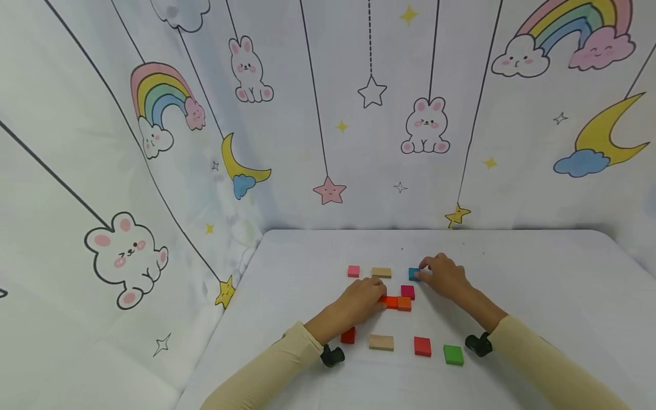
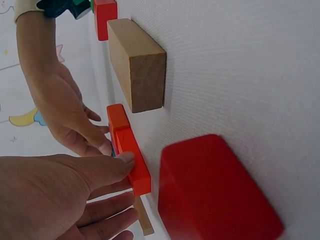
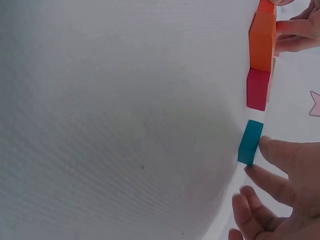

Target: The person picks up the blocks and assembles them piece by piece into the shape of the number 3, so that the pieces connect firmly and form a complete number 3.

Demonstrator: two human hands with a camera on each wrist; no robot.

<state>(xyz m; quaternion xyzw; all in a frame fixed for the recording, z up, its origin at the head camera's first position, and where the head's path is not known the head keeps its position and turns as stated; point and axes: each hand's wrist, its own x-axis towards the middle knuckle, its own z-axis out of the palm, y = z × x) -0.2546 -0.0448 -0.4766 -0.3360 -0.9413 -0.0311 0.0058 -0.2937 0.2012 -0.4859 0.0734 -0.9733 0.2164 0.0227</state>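
Note:
My left hand (image 1: 360, 299) pinches an orange-red block (image 2: 140, 170) between thumb and fingers. An orange block (image 1: 404, 304) lies end to end with it, and a crimson block (image 1: 408, 292) sits just behind that pair. Farther back, my right hand (image 1: 445, 275) has its thumb and index finger on a blue block (image 3: 250, 142), gripping it at two sides while the other fingers stay off it. A red block (image 2: 212, 190) is close to the left hand, partly behind that forearm in the head view.
At the back lie a pink block (image 1: 353, 271) and a wooden block (image 1: 381, 273). Nearer me are another wooden block (image 1: 381, 342), a red square block (image 1: 422, 346) and a green block (image 1: 453, 355). A patterned cloth (image 1: 287, 142) hangs behind the white table (image 1: 538, 296).

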